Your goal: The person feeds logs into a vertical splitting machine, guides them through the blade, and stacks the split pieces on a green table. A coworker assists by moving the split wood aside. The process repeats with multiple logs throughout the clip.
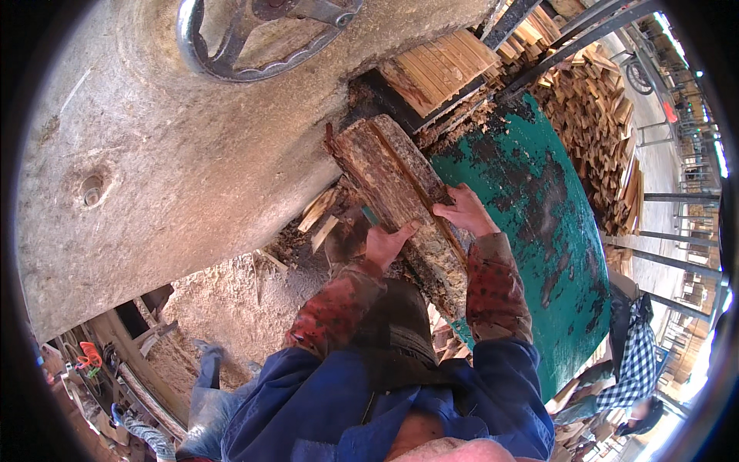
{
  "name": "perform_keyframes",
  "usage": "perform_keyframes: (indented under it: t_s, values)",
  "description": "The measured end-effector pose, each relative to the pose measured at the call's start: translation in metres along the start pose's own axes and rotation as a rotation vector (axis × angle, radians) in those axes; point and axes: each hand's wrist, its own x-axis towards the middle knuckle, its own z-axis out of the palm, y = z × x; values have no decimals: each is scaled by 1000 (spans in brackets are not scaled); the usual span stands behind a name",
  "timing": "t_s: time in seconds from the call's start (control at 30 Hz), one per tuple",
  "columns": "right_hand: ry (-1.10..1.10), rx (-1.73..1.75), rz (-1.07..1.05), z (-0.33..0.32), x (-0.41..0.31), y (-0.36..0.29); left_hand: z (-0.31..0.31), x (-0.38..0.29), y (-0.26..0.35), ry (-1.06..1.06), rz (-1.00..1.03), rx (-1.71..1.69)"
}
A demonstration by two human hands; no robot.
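Note:
A rough, barky wooden slab (384,190) lies slantwise before me, with a narrower barky piece (404,153) along its right side and a dark gap between them. My left hand (388,243) grips the slab's left edge, thumb on top. Higher up, my right hand (466,211) holds the right-hand piece by its outer edge, its thumb reaching towards the gap. The undersides of the wood and several of my fingers are hidden. Beneath my right forearm is a green surface (571,231) with badly worn paint.
A large dusty machine panel (190,156) with a metal handwheel (277,72) fills the left. Grooved wooden boards (441,69) sit past the slab's far end. Sawdust (231,300) covers the floor at left. A pile of wood pieces (594,133) and another person (626,358) are at right.

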Motion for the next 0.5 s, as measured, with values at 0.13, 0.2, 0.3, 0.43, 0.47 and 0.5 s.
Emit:
perform_keyframes:
  t_s: [0.13, 0.2, 0.3, 0.43, 0.47, 0.5]
  values:
    - [-69, -289, 13, -4, 0, -16, -2, -1, 4, -15, -133, 20]
    - [-46, -370, -25, 0, -9, -29, -4, 3, -9, -11, -56, -21]
    - [25, -388, -158, 3, -15, -22, -2, 5, -18, -15, 40, -110]
    - [37, -133, 14, -9, -3, -18, -3, 2, -11, -25, -61, -57]
    - [89, -65, 34, -9, 6, -18, -5, 0, -6, -34, -113, -24]
    - [148, 3, 57, -10, 15, -17, -5, -1, 1, -50, -164, 9]
